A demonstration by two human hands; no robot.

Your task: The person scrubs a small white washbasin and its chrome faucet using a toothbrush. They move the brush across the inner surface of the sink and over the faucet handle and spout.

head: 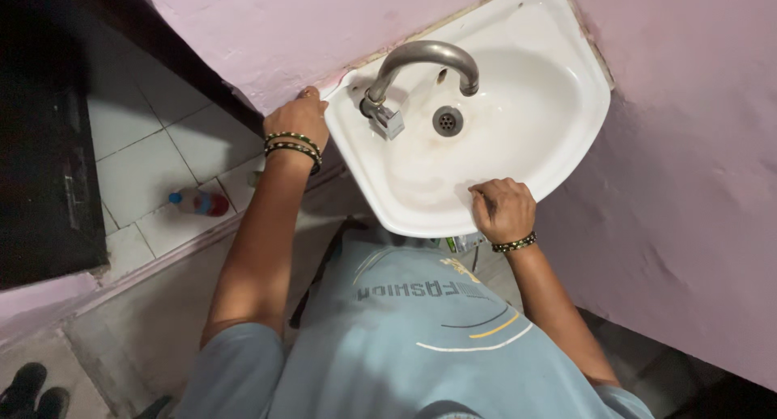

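**Both hands on washbasin rim – position check**

Scene: white ceramic washbasin (558,120), corner-mounted betw. two pink walls (688,225). Seen from above; the person leans over it, light-blue shirt (421,346) filling the lower centre.

Left hand (299,120): rests at the basin's back-left corner, where rim meets wall. Fingers curled over the rim edge, knuckles up. Whether they clamp the rim or only press on it – cannot tell; underside hidden. Two beaded bangles (293,146) on the wrist.

Right hand (503,210): sits on the front rim, fingers bent over the lip and into the bowl, thumb side toward the drain. Nothing loose held; contact is w/ ceramic only. One beaded bracelet (515,243) on this wrist.

Key relation: the hands sit roughly diagonal across the bowl, left at rear corner, right at front edge. The basin's long axis runs from that rear corner toward the far-right rim, so the basin lies betw. and beyond both hands. Right hand is nearer the bowl centre and drain (447,120); left hand is nearer the tap.

Fittings: curved metal tap (429,55) rises from the back-left deck, spout arcing over the drain. No water visible. Base valve (387,118) just beside the left hand, not touched.

Surroundings: tiled floor (137,152) to the left, w/ a plastic bottle (198,201) lying on its side, red label, blue cap. Dark shoes (32,391) at bottom-left corner.
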